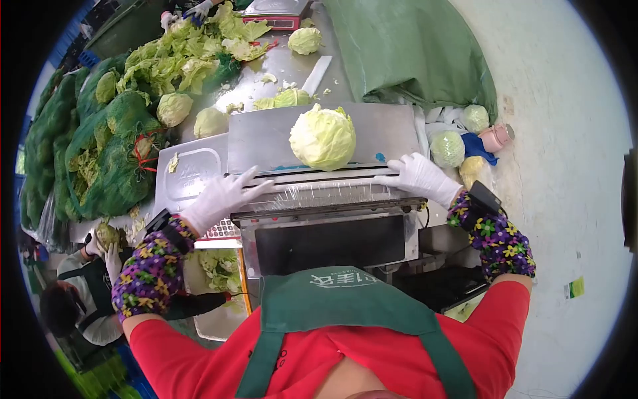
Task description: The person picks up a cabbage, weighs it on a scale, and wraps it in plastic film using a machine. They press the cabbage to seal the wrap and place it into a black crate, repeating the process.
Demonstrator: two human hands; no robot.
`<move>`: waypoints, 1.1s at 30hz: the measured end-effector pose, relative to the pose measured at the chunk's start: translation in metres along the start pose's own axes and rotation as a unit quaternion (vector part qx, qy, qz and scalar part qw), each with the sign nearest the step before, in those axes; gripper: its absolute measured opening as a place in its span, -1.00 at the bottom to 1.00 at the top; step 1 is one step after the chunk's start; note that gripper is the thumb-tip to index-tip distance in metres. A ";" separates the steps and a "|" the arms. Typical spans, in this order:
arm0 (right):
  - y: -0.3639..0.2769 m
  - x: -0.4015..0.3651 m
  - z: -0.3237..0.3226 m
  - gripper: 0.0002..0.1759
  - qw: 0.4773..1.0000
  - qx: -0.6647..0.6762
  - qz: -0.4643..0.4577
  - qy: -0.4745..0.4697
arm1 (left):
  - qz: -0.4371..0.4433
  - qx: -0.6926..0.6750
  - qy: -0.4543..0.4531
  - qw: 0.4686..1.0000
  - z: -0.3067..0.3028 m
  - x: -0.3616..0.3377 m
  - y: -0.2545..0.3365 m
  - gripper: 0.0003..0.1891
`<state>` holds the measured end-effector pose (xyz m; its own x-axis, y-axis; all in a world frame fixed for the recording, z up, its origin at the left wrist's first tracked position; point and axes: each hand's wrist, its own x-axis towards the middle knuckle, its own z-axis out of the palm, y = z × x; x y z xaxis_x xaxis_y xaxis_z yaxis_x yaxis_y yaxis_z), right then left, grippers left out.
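Note:
A trimmed pale green cabbage [323, 137] rests on the flat metal plate [256, 143] of a wrapping machine. In front of it, clear plastic film [325, 193] stretches across the machine between my two gloved hands. The fingers of my left hand [222, 201] reach to the film's left end, and those of my right hand [423, 178] to its right end. Both hands have their fingertips on the film's edge, thumbs and fingers partly spread. A dark panel [329, 245] faces me below the film.
Green net bags of cabbages [109, 156] and loose leaves [179, 56] lie at the left. Wrapped cabbages [447, 149] stand at the right beside a green cover [412, 50]. A red scale [276, 16] is at the back. A co-worker [83, 292] handles a cabbage at lower left; another's hands show at top.

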<state>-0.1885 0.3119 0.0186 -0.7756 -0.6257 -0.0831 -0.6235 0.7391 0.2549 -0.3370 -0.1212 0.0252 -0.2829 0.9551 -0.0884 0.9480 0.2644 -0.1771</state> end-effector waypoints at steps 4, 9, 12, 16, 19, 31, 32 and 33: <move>-0.020 0.021 0.024 -0.85 0.986 0.141 0.033 0.081 | 0.057 -0.129 0.098 0.985 0.025 0.036 0.014 -0.53; -0.031 0.001 -0.036 -0.83 0.736 0.613 0.287 -0.035 | -0.245 -0.604 0.019 0.758 -0.004 0.017 0.049 -0.80; -0.017 -0.007 -0.097 -0.89 0.726 0.641 0.248 0.007 | -0.204 -0.729 0.185 0.626 -0.036 -0.008 0.050 -0.82; 0.027 0.031 -0.104 -0.89 0.663 0.583 0.201 0.425 | -0.100 -0.466 0.368 0.799 -0.072 0.015 0.006 -0.57; 0.070 0.066 -0.050 -0.43 0.927 0.137 0.126 0.326 | -0.101 -0.328 0.254 0.904 -0.060 0.079 -0.014 0.08; 0.015 0.085 -0.001 0.01 0.721 0.669 0.172 0.061 | -0.127 -0.733 0.072 0.664 -0.002 0.133 -0.003 -0.10; -0.002 0.075 -0.006 0.01 0.716 0.673 0.178 0.058 | -0.127 -0.736 0.064 0.661 -0.018 0.123 0.005 -0.10; -0.023 0.064 -0.022 0.00 0.640 0.743 0.187 0.053 | -0.128 -0.809 -0.031 0.573 -0.033 0.113 0.016 -0.15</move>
<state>-0.2215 0.2497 0.0282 -0.9359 -0.2915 -0.1976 0.1378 0.2134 -0.9672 -0.3495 -0.0045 0.0447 -0.3999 0.8638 -0.3065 -0.2445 0.2217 0.9440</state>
